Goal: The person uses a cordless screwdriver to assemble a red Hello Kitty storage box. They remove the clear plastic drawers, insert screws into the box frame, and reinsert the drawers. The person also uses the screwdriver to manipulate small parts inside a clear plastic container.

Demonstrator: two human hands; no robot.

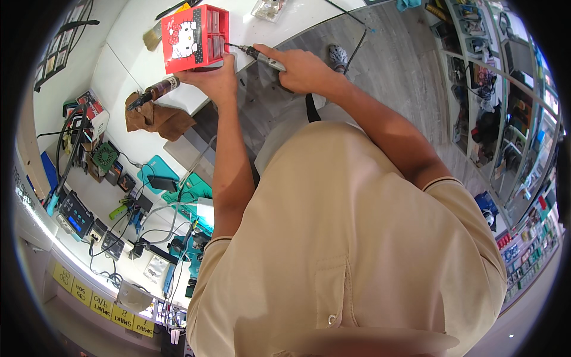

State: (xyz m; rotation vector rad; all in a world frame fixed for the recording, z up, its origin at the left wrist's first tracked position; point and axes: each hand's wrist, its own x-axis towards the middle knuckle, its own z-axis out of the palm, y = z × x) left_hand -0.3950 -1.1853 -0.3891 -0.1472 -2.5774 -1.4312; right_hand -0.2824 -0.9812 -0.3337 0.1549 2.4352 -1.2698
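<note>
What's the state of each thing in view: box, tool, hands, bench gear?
Red box: upright at the counter edge, drawers facing right.
Left hand: gripping the box's base.
Right hand: closed on the grey driver, tip at the drawers.
Brown cloth: crumpled.
Brown-handled tool: lying flat.
Blue-screen unit: lit.

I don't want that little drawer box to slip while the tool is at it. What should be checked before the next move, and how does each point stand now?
1. Left hand grips the red drawer box: ok.
2. Right hand holds the slim screwdriver: ok.
3. Tip meets the box's drawer side: ok.
4. Box rests flat on the white bench: cannot tell.
5. Brown cloth lies apart from the box: ok.
</note>
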